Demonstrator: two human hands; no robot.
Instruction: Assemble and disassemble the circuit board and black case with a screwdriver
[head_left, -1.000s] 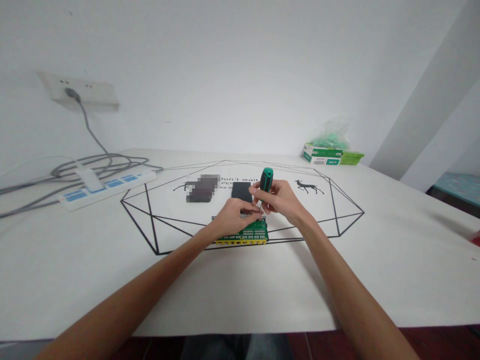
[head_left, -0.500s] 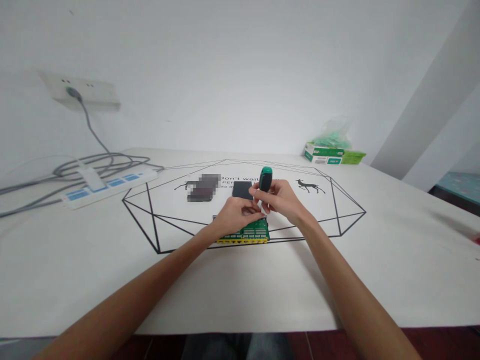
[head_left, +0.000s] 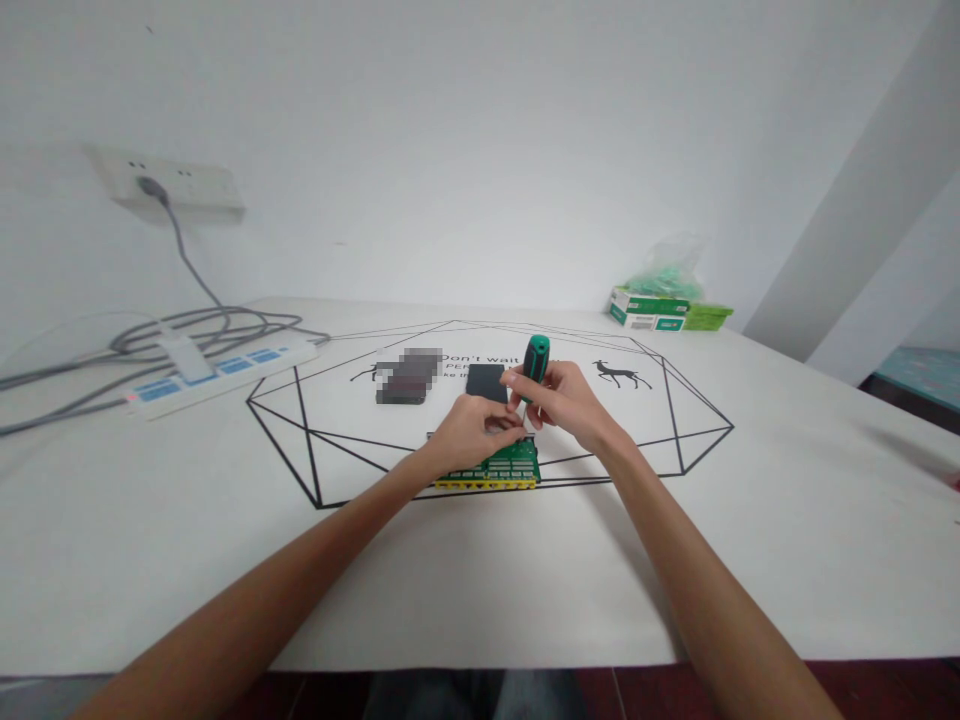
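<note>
A green circuit board with a yellow strip along its near edge lies on the table in front of me. My right hand is closed round the green and black handle of a screwdriver. The screwdriver stands nearly upright, its thin shaft pointing down at the board's far right corner. My left hand rests over the board's far left part, thumb and fingers pinched together close to the screwdriver tip. Whatever the left fingers hold is too small and hidden to make out. The tip itself is hidden too.
Just beyond my hands lies a flat black square object, with a pixelated dark object to its left. A white power strip and coiled grey cables are at the left. Green and white boxes stand at the back right.
The screwdriver handle has turned a little in my right hand and leans slightly more to the right. My left hand and the board have hardly moved.
</note>
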